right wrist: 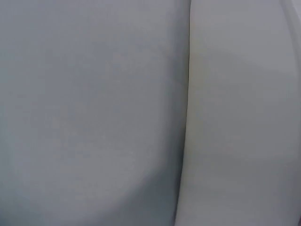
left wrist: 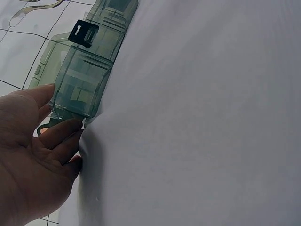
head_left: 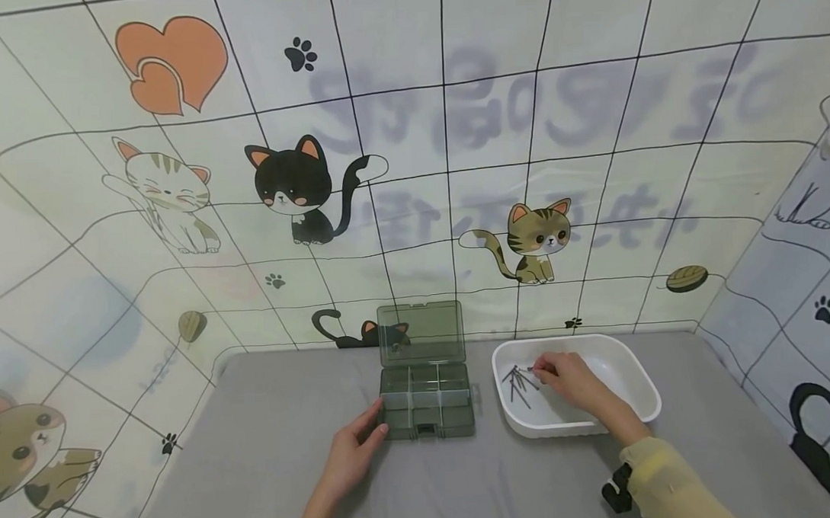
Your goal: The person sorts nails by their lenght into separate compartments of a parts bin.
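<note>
A translucent green compartment box (head_left: 427, 411) stands on the table with its lid (head_left: 421, 333) raised against the back. At the box's left side, my left hand (head_left: 349, 456) touches it with fingers and thumb loosely extended. The left wrist view shows that hand (left wrist: 42, 150) at the end of the box (left wrist: 82, 87). My right hand (head_left: 568, 377) is inside a white tray (head_left: 579, 428), fingertips together on what looks like a thin grey screw (head_left: 531, 369); most of it is hidden. Several similar screws (head_left: 518, 389) lie loose beside those fingertips. The right wrist view shows no hand.
A grey cloth (head_left: 283, 401) covers the table. Behind and at both sides hangs a white sheet (head_left: 415, 266) printted with cats and grid lines. The tray wall (right wrist: 240, 117) fills the right part of the right wrist view.
</note>
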Action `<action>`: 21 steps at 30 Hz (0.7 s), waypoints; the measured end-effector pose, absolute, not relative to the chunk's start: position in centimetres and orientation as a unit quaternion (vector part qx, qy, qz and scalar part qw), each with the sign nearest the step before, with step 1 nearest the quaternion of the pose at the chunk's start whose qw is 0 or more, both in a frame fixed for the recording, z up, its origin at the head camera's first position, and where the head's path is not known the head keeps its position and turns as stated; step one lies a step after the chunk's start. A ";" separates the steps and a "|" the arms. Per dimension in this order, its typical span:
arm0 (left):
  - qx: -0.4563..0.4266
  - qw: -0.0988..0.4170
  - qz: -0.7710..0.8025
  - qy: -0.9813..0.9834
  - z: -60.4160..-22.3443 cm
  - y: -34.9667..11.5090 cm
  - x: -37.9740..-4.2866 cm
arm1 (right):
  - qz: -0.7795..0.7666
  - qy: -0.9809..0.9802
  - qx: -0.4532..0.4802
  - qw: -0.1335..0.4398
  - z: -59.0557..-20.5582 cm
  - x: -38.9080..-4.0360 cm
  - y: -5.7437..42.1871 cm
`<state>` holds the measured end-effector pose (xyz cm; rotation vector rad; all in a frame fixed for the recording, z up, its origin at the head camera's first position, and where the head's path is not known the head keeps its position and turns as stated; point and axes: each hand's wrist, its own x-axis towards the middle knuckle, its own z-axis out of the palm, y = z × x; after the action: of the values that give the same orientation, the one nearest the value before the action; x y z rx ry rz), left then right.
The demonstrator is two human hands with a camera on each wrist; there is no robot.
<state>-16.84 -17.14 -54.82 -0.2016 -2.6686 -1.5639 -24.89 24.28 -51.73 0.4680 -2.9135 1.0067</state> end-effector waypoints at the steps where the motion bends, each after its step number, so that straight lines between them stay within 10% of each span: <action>1: -0.065 0.021 -0.504 -0.861 -54.8 -17.1 -16.8 | 0.326 -0.934 0.147 0.015 -51.7 -24.9 24.3; 21: -0.066 0.021 -0.503 -0.862 -55.0 -17.2 -16.9 | 0.412 -0.899 0.115 0.093 -50.7 -23.6 23.5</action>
<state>-16.91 -17.23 -55.01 -0.2052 -2.6713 -1.5589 -23.63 23.47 -50.75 0.3410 -2.6690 1.2240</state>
